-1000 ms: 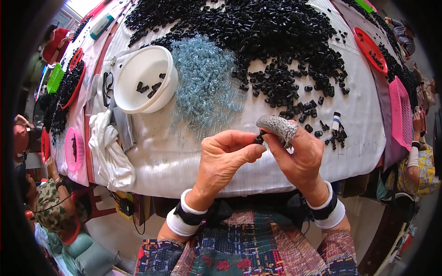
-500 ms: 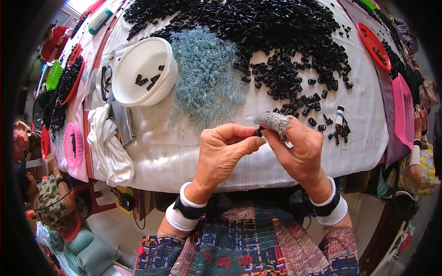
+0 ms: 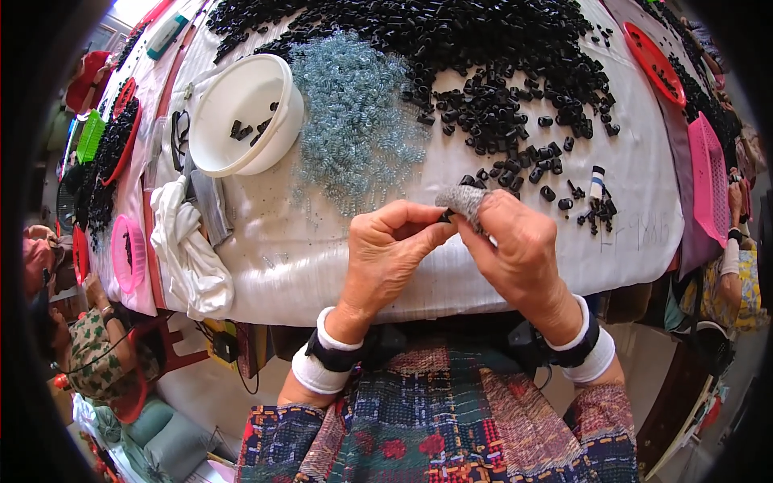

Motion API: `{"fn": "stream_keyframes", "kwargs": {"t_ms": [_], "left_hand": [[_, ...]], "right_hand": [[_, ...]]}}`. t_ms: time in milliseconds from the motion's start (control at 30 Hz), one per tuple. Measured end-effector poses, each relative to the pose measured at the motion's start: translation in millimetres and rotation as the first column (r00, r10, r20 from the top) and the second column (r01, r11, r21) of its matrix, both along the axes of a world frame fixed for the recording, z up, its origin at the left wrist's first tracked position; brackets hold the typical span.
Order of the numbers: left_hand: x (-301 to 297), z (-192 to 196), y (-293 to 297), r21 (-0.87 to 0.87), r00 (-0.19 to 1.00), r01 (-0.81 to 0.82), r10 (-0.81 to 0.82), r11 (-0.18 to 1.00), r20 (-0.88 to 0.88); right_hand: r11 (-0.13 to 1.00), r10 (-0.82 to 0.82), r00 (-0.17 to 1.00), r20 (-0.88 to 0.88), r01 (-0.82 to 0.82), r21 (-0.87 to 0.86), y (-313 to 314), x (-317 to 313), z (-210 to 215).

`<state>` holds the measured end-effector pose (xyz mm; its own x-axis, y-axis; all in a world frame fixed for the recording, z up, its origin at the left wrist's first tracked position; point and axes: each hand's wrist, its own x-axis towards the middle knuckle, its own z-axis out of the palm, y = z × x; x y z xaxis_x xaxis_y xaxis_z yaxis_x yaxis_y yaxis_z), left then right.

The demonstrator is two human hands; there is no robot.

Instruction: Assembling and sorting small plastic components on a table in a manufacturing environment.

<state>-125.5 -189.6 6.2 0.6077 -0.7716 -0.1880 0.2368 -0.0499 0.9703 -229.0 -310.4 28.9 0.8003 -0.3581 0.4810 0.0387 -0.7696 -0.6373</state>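
Note:
My left hand (image 3: 394,253) and my right hand (image 3: 515,249) meet near the front edge of the white-covered table (image 3: 306,258). Together their fingertips pinch a small black plastic piece (image 3: 445,216), mostly hidden between them. A grey knitted cot (image 3: 463,201) covers my right forefinger. A heap of small clear bluish springs (image 3: 354,121) lies just beyond my hands. A large pile of black plastic pieces (image 3: 483,56) spreads over the far half of the table.
A white bowl (image 3: 241,113) with a few black pieces stands at the left, with a white cloth (image 3: 189,249) below it. Pink baskets (image 3: 708,177) and red trays (image 3: 652,52) line the table sides. Other people sit at the left (image 3: 88,354) and right (image 3: 737,241).
Both hands stay pressed together on the small piece, with only slight finger shifts; my view has tilted a little.

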Motion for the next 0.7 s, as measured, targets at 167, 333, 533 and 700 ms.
{"fn": "stream_keyframes", "kwargs": {"t_ms": [167,333,533,700], "left_hand": [[1.5,3.1,-1.6,0.01,1.0,0.003,-0.003,1.0,0.007],[1.0,7.5,-3.2,0.023,1.0,0.005,-0.005,1.0,-0.025],[1.6,6.0,-2.3,-0.007,1.0,0.005,-0.006,1.0,-0.03],[1.7,7.1,-3.6,-0.01,0.999,0.017,-0.017,1.0,-0.028]], "right_hand": [[0.993,-0.082,0.994,0.074,0.076,0.085,1.4,1.7,-6.1],[0.979,-0.173,0.985,0.027,0.169,0.113,0.0,-2.3,-3.5],[0.983,-0.144,0.983,0.114,0.13,0.127,-1.6,2.4,-4.0],[0.989,-0.117,0.988,0.099,0.107,0.107,-0.8,1.8,-4.0]]}}
